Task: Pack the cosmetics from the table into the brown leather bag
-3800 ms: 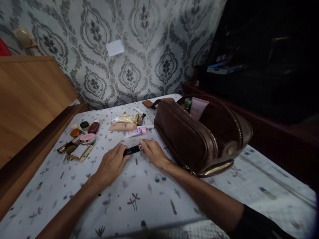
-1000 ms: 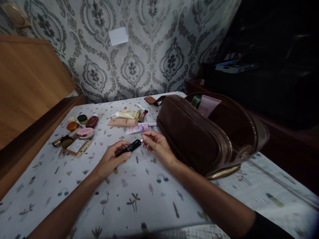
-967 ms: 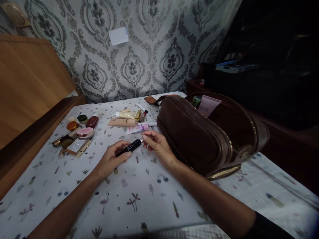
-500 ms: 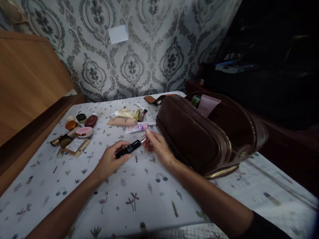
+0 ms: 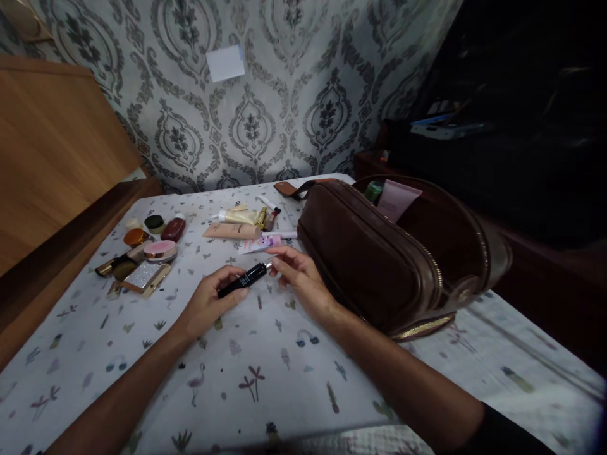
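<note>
My left hand (image 5: pixel 211 302) grips a slim black cosmetic tube (image 5: pixel 246 279) by its lower half, holding it just above the patterned sheet (image 5: pixel 265 366). My right hand (image 5: pixel 298 278) pinches the tube's silver tip between thumb and fingers. Both hands hover in the middle of the bed. A brown leather toiletry bag (image 5: pixel 379 259) lies open right beside my right wrist, with a pink tube (image 5: pixel 397 199) and a green-capped bottle (image 5: pixel 374 189) sticking out of it.
Several tubes and lipsticks (image 5: pixel 241 225) lie on the sheet beyond my hands. Compacts and small jars (image 5: pixel 145 253) cluster at the left. A wooden headboard (image 5: pixel 52 164) runs along the left, patterned wallpaper behind, and dark furniture (image 5: pixel 497 158) stands at the right.
The black tube was lying on the sheet under both hands; now it is lifted slightly and tilted, my right fingers pinching its silver end. The view shifted a little.
</note>
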`<state>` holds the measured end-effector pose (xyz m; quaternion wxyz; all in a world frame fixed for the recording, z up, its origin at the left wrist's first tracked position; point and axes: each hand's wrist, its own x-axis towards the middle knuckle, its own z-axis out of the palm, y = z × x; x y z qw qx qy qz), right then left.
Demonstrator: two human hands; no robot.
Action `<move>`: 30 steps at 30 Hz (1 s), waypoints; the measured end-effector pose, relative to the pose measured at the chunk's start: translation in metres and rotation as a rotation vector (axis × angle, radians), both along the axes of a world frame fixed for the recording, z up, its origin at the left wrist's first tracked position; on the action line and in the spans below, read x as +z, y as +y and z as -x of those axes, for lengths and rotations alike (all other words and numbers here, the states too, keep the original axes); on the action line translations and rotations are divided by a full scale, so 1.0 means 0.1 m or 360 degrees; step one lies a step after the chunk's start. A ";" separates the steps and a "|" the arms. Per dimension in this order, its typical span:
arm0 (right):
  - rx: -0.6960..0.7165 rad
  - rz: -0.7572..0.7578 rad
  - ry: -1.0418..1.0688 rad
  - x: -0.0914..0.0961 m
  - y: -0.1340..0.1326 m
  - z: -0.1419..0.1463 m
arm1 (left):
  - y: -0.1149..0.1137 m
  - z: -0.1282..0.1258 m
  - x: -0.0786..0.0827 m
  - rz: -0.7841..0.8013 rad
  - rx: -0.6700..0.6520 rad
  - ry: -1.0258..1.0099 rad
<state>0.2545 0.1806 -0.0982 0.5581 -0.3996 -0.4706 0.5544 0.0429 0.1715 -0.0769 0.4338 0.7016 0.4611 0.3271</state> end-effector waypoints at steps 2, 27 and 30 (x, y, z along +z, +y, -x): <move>0.0009 0.0016 -0.0036 -0.01 0.01 0.00 | 0.00 0.00 0.00 -0.0004 -0.0014 0.0001; -0.0031 0.0106 -0.0038 0.01 0.00 0.02 | 0.01 0.00 0.01 0.0085 -0.0030 -0.0039; -0.0035 0.0101 0.0027 0.04 -0.01 0.02 | 0.02 0.01 0.00 0.0078 -0.0026 -0.0047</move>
